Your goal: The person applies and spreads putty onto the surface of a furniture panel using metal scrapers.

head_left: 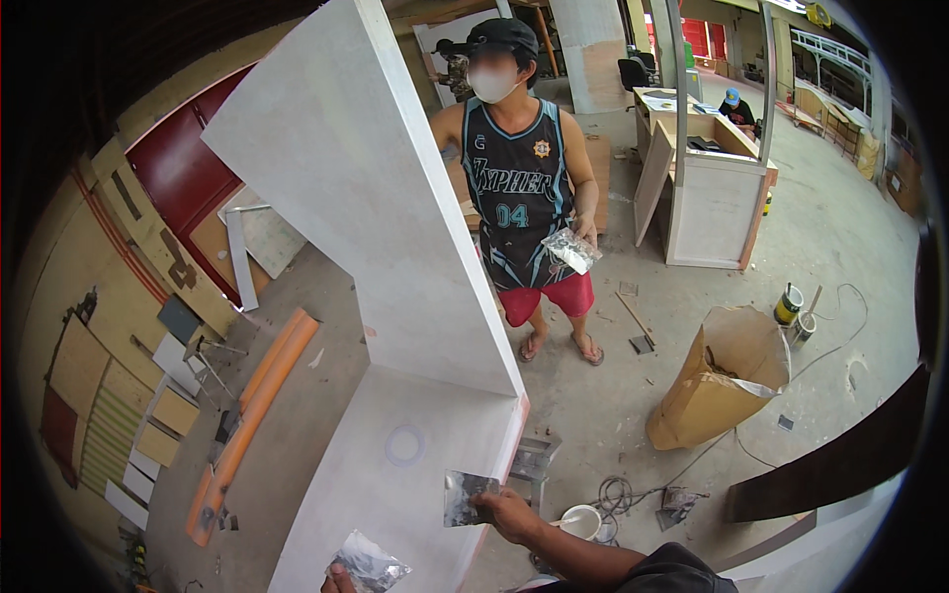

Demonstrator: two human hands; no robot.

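My right hand (510,516) pinches a thin, square putty spreader (461,499), dark with whitish smears, over the white panel (336,484). At the lower edge, my left hand (339,581) is closed on a flat plate (368,563) loaded with white putty; only its fingertips show. The white panel lies below both hands, with a faint ring mark on its surface. From its far end rises an upright pale panel (395,198). Beyond that panel stands a co-worker (514,178) in a mask and cap, holding a similar smeared plate (571,251).
A large brown paper sack (717,381) stands open at the right, near paint cans (788,304). A white bucket (581,522) and coiled cable (615,492) are beside my right forearm. Orange pipes (252,415) lie on the floor at left. A white counter (714,208) stands farther back.
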